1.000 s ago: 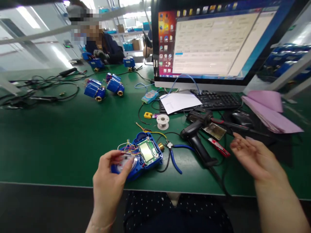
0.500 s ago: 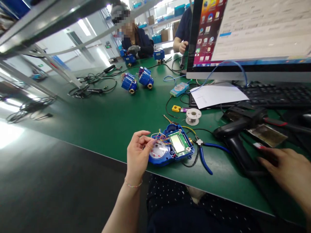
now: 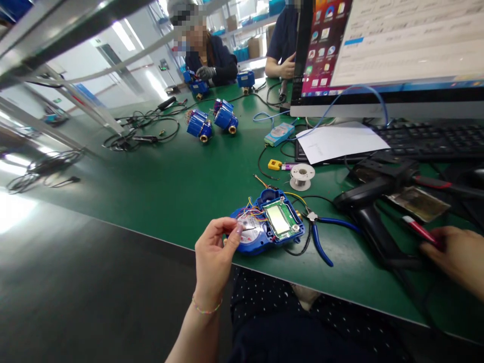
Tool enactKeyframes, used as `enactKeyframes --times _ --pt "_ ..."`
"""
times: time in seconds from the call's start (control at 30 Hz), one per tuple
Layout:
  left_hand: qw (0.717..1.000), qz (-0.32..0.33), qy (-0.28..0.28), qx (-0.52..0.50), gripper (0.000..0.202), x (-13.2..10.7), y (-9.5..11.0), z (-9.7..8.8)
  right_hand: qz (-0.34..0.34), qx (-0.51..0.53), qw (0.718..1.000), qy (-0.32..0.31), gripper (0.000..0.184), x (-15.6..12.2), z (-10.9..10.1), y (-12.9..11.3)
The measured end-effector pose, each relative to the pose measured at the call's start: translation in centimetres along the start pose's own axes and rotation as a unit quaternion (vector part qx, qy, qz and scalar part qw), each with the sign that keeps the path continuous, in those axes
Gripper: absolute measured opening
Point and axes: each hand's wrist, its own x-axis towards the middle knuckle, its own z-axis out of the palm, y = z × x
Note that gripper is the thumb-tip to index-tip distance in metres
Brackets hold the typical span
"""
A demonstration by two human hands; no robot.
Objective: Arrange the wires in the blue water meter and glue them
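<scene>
Lying uncovered near the front edge of the bench [image 3: 151, 201], one blue meter [image 3: 267, 230] is showing its screen [image 3: 278, 220], its dial [image 3: 251, 233] and its thin wires [image 3: 252, 213]. The left grip [image 3: 215, 249] is hovering at the dial, thumb and forefinger nearly meeting; whether they are pinching the thin dark strip there, I cannot tell. The right grip [image 3: 459, 254] is curling closely round one red tube [image 3: 418, 229], leaving its white end sticking out beside the scanner [image 3: 374, 227].

Judging by its hard case and brass fitting, the meter is probably weighing a fair amount and staying stiff, with smooth sides; the wires and bare board are looking fragile, so the blue rim is offering the safest hold. The tube is likely being light, rigid and a little slippery, best taken round its middle.

Counting the rest: four more blue meters [image 3: 199, 126] are standing farther back. One pair of pliers [image 3: 319, 246], one spool [image 3: 301, 177], one scanner, one yellow block [image 3: 275, 164], one paper sheet [image 3: 336, 143], one keyboard [image 3: 434, 138] and one monitor [image 3: 393, 45] are sharing the bench. Two co-workers [image 3: 223, 58] are sitting beyond.
</scene>
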Motion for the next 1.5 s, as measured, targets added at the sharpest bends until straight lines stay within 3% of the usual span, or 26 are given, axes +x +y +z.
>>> enactKeyframes --times 0.07,0.1,0.13,0.27,0.37,0.43,0.5,0.57,0.6,0.67,0.73,0.77,0.8,0.83,0.9,0.97,1.1,1.33,1.5 --pt "0.999 0.020 -0.023 0.039 0.006 -0.2 0.0 -0.1 0.061 -0.169 0.983 -0.040 0.017 -1.0 -0.9 -2.4" --pt "0.996 0.032 -0.032 0.070 0.007 -0.3 0.0 -0.2 0.101 -0.219 0.970 -0.036 0.010 -1.5 -1.4 -3.7" --pt "0.993 0.045 -0.038 0.107 0.009 -0.4 -0.1 -0.3 0.108 -0.223 0.968 -0.035 0.015 -2.0 -1.7 -4.9" --pt "0.960 0.143 -0.050 0.237 0.019 -0.2 -0.3 -0.6 0.101 -0.133 0.984 -0.069 0.026 -2.7 -2.4 -6.8" --pt "0.922 0.247 -0.061 0.292 0.024 0.2 -0.3 -0.7 0.132 -0.071 0.989 0.001 0.035 -3.4 -3.3 -6.4" --pt "0.898 0.300 -0.058 0.316 0.020 0.4 -0.2 -0.8 0.106 0.029 0.992 0.055 0.038 -4.7 -4.0 -6.9" --pt "0.880 0.333 -0.050 0.336 0.014 0.7 0.0 -0.8 0.043 0.202 0.978 0.043 0.044 -6.8 -4.1 -8.6" --pt "0.867 0.346 -0.039 0.356 0.009 0.8 0.3 -0.7 -0.027 0.393 0.916 -0.073 0.047 -9.5 -3.3 -11.7" --pt "0.865 0.345 -0.033 0.364 0.008 0.9 0.4 -0.6 -0.057 0.470 0.866 -0.160 0.045 -11.0 -2.5 -13.6" --pt "0.871 0.331 -0.025 0.363 0.006 0.9 0.7 -0.2 -0.073 0.582 0.739 -0.331 0.039 -13.7 -0.5 -17.6" --pt "0.883 0.315 -0.028 0.345 0.006 0.9 1.0 0.2 -0.027 0.658 0.588 -0.470 0.042 -15.6 1.6 -21.5" --pt "0.889 0.310 -0.028 0.337 0.006 0.9 1.1 0.4 0.028 0.680 0.519 -0.517 0.044 -16.2 2.5 -23.2" --pt "0.892 0.307 -0.028 0.331 0.006 1.0 1.2 0.4 0.074 0.688 0.466 -0.552 0.049 -16.4 3.3 -24.8" --pt "0.893 0.305 -0.027 0.328 0.005 1.0 1.3 0.5 0.116 0.688 0.424 -0.578 0.054 -16.4 4.0 -26.2" --pt "0.893 0.308 -0.024 0.327 0.004 1.2 1.3 0.2 0.173 0.674 0.380 -0.610 0.065 -15.8 4.7 -28.5" --pt "0.893 0.310 -0.037 0.325 0.005 1.5 1.3 -0.2 0.203 0.669 0.363 -0.616 0.070 -15.1 5.0 -30.0" --pt "0.890 0.312 -0.079 0.322 0.009 2.1 1.1 -1.0 0.241 0.699 0.361 -0.568 0.067 -14.7 5.2 -31.8" --pt "0.882 0.331 -0.115 0.314 0.015 3.0 0.7 -1.9 0.280 0.726 0.327 -0.537 0.067 -14.4 5.5 -33.2" --pt "0.893 0.326 -0.128 0.283 0.016 3.3 0.5 -2.1 0.314 0.731 0.314 -0.518 0.060 -14.2 5.4 -33.9"
